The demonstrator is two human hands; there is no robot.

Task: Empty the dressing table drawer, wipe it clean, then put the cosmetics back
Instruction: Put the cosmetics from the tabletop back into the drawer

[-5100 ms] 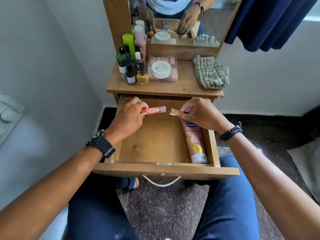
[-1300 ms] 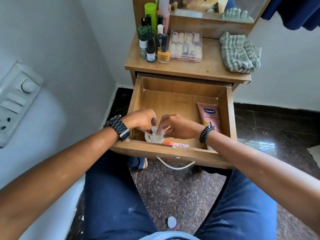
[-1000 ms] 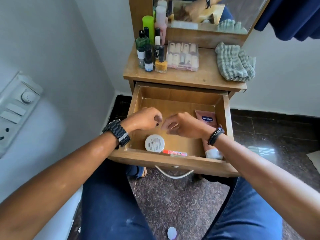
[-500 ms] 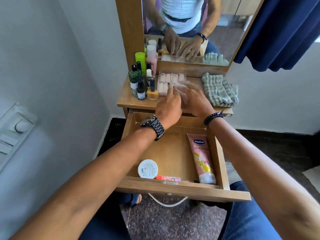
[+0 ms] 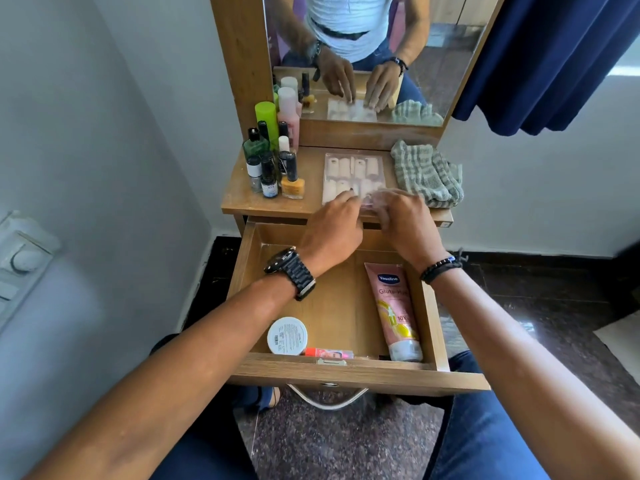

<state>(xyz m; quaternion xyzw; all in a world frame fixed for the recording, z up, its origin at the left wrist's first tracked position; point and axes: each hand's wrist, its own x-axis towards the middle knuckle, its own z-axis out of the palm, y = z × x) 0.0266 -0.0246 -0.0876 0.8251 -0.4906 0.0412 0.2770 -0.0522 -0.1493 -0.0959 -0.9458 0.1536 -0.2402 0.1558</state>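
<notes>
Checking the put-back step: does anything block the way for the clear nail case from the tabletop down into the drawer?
Nothing visible. Both hands grasp the nail case's near edge, just above the open drawer. The drawer's middle floor is bare; the tube, jar and lip balm lie along its right and front.

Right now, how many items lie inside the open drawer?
3: a round white jar front left, a small pink tube against the front wall, a pink lotion tube along the right side. More may be hidden.

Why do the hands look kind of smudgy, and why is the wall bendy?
Head view: the fingertips of the left hand and right hand are blurred over the clear nail case; the wide-angle lens curves the wall and drawer edges.
</notes>
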